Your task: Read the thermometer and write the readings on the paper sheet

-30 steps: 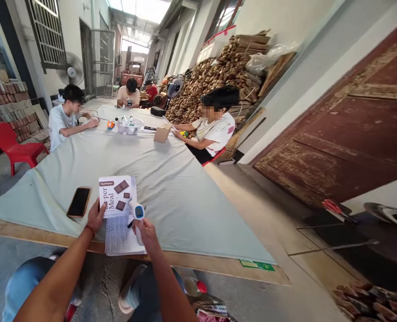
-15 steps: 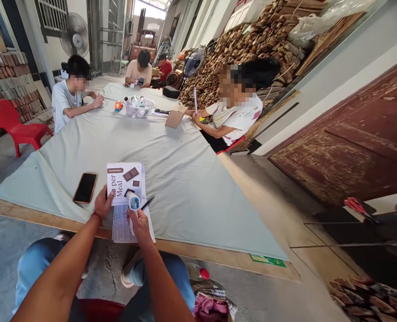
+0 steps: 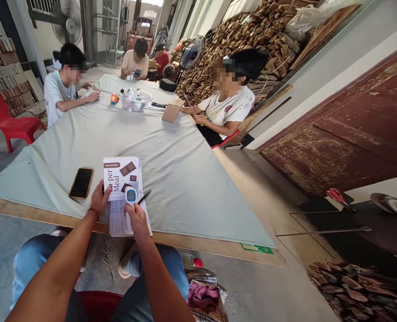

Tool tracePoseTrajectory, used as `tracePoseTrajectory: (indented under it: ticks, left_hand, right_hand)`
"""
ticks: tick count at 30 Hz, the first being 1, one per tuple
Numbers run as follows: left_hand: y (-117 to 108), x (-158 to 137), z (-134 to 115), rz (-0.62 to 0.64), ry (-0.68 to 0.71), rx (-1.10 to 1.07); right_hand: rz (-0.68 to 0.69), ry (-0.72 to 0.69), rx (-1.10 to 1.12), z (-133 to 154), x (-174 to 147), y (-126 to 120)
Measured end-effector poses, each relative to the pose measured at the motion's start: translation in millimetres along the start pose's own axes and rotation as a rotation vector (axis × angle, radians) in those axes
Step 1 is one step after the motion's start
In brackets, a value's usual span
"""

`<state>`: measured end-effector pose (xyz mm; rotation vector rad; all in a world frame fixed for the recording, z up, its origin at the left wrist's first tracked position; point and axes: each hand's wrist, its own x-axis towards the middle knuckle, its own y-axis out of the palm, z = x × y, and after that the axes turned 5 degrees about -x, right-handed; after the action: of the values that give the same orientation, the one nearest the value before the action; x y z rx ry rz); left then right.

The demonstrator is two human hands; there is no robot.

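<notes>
A long cloth-covered table (image 3: 171,152) fills a daylit concrete yard beside stacked firewood (image 3: 252,36), a red chair (image 3: 3,120) and fans.

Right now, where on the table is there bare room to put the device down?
The cloth is bare right of the pen, and in the wide middle between the booklet and the clear bowl. It is crowded around the left hand, right hand, phone and papers.

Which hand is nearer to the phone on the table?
Left. The left hand rests on the booklet just right of the phone; the right hand, holding the white device, is farther right.
</notes>
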<state>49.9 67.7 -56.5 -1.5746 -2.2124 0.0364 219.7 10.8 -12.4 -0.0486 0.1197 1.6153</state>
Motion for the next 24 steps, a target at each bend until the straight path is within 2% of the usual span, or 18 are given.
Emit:
tracePoseTrajectory:
  ticks: [4, 8, 12, 15, 18, 21, 24]
  left_hand:
    - [-1, 2, -1, 0.001, -0.032, 0.0]
    - [-2, 4, -2, 0.011, -0.063, -0.019]
    - [-4, 6, 1, -0.02, -0.08, -0.041]
    - [-4, 5, 2, -0.047, -0.07, -0.068]
    - [-3, 4, 1, -0.076, -0.046, -0.097]
    - [0, 3, 0, -0.121, -0.029, -0.119]
    - [2, 3, 3, -0.171, -0.038, -0.125]
  right_hand:
    - [-0.006, 0.087, 0.117, 16, -18, -16]
    - [-0.139, 0.055, 0.033, 24, -30, -39]
    - [-0.214, -0.002, -0.065, 15, -26, -64]
    - [-0.306, -0.043, -0.313, 1, -10, -88]
    - [-0.431, 0.021, -0.769, -12, 12, -117]
    - [-0.411, 0.129, -1.116, -22, 28, -145]
    - [-0.426, 0.134, -1.297, -28, 36, -158]
